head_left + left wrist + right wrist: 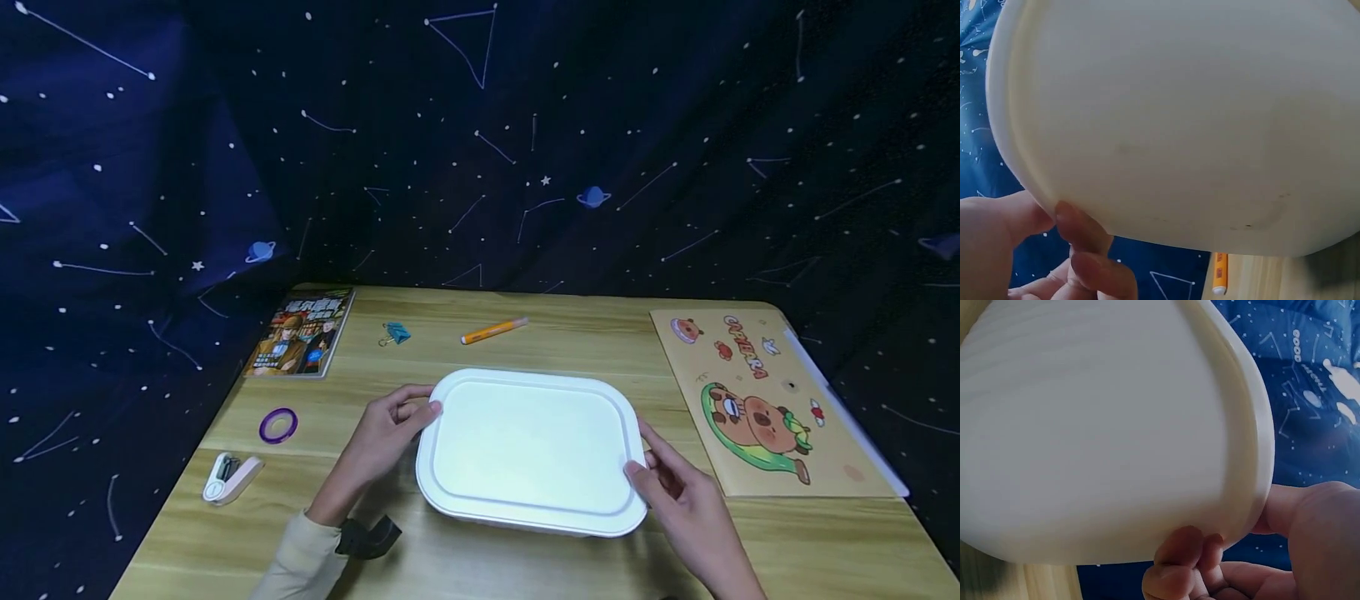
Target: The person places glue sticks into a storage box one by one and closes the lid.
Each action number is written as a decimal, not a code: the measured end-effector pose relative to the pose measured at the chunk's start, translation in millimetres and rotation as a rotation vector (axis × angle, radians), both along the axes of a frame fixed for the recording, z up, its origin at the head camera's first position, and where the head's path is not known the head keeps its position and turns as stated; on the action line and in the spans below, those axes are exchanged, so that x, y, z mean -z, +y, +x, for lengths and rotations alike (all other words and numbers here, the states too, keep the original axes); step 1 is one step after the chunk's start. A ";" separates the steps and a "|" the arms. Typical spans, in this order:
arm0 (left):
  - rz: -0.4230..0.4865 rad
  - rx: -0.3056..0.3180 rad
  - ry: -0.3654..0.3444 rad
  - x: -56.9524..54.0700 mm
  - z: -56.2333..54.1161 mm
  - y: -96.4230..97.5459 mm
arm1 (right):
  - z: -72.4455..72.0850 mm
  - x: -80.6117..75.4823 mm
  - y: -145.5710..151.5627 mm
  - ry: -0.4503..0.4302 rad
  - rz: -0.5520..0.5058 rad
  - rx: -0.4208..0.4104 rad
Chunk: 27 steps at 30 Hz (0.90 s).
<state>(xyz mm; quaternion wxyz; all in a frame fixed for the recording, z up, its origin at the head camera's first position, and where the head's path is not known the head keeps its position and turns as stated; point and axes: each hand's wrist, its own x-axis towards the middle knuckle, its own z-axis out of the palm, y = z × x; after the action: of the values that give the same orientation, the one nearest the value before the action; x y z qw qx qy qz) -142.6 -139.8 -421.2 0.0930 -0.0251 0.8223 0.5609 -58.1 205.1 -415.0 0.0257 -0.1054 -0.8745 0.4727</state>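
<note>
A white plastic container (528,450) with rounded corners and a raised rim is held between both hands. My left hand (386,429) pinches its left rim near the far corner, thumb on top and fingers underneath. On the opposite side my right hand (690,508) grips the right rim, its thumb also lying on the upper edge. Both wrist views look at the container's pale outer surface from below; faint dark smudges mark the container (1147,125) in the left one. Curled fingertips (1179,547) press under the rim in the right wrist view.
Beyond the container lie an orange marker (495,331) and a teal binder clip (395,333). At left are a comic-style book (300,333), a purple tape roll (278,426) and a white stapler (231,477). A capybara-printed folder (765,408) lies right. A starry cloth (480,150) hangs behind.
</note>
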 end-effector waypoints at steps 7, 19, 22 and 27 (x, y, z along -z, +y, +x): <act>-0.001 0.025 -0.022 -1.4 3.6 -2.5 | 1.1 -0.1 1.7 -0.089 -0.031 -0.002; 0.130 0.230 -0.072 -1.0 33.8 -20.8 | 17.3 1.4 1.7 -0.098 -0.123 0.001; 0.155 0.246 -0.066 -0.5 34.0 -22.0 | 18.0 2.7 0.4 -0.106 -0.142 0.022; 0.140 0.253 -0.078 -0.8 31.0 -23.8 | 19.7 7.2 5.5 -0.107 -0.133 0.008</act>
<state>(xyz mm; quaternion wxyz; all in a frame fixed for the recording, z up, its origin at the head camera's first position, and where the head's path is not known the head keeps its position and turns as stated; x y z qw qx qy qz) -111.6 -163.6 -420.4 0.1963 0.0635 0.7736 0.5991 -38.4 210.6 -422.2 -0.0263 -0.1354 -0.8410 0.5232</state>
